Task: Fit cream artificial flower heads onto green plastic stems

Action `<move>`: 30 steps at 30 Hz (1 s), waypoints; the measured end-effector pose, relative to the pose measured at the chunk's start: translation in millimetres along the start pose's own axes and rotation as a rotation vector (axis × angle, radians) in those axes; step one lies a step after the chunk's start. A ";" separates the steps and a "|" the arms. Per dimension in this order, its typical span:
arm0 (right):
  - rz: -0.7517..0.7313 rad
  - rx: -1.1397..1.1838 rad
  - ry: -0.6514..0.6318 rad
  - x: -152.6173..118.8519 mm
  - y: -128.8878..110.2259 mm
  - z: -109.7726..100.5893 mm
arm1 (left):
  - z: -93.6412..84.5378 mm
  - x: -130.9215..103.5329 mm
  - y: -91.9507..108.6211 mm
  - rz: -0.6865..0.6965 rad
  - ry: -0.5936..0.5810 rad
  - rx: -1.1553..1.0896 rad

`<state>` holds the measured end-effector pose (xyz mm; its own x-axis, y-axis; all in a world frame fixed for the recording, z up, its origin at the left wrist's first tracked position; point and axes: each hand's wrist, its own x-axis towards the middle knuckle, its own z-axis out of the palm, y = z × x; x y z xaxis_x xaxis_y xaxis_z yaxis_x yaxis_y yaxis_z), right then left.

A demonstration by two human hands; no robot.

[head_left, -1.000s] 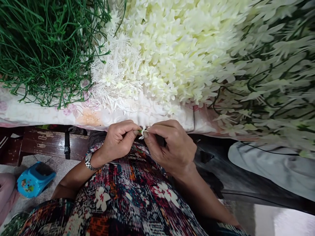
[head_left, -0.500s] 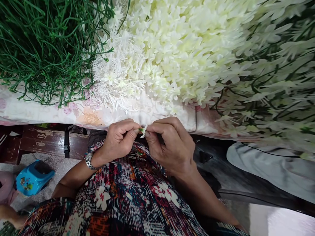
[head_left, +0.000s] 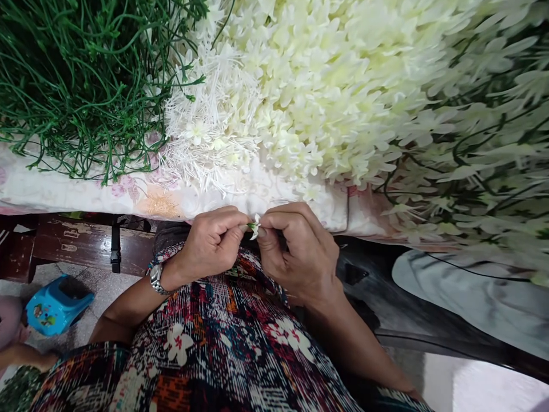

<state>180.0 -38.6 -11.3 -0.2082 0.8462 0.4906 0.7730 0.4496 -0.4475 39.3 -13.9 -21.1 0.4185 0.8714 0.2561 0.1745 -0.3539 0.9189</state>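
Note:
Between my two hands is a small white artificial flower (head_left: 256,226) with a green stem end. My left hand (head_left: 214,240), with a metal watch on its wrist, pinches the green stem between thumb and forefinger. On the other side, my right hand (head_left: 300,249) has its thumb and forefinger closed at the white petals. Both hands are just in front of the table edge. Beyond them lie a pile of thin white stamen-like sprigs (head_left: 214,109), a large heap of pale yellow-white petals (head_left: 326,97) and a bunch of green plastic stems (head_left: 86,86).
A floral cloth (head_left: 193,197) covers the table. Finished-looking white flowers on green stems (head_left: 467,131) spread at the right. Below left are a wooden bench (head_left: 90,246), a blue plastic stool (head_left: 58,306) and another person's arm (head_left: 26,356). Grey fabric (head_left: 463,292) lies at the right.
Both hands stay pinched at the flower, with only a slight shift to the right in view. The white petals show a little more between the fingertips. The whole view has shifted slightly.

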 end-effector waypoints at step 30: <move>-0.049 0.099 -0.081 8.8 0.3 -13.3 | -8.1 1.3 6.5 -0.186 -0.060 -0.122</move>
<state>186.4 -34.8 2.8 -0.2953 0.8409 0.4535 0.6987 0.5138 -0.4978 33.7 -12.2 -12.4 0.4424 0.8946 0.0635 0.1463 -0.1419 0.9790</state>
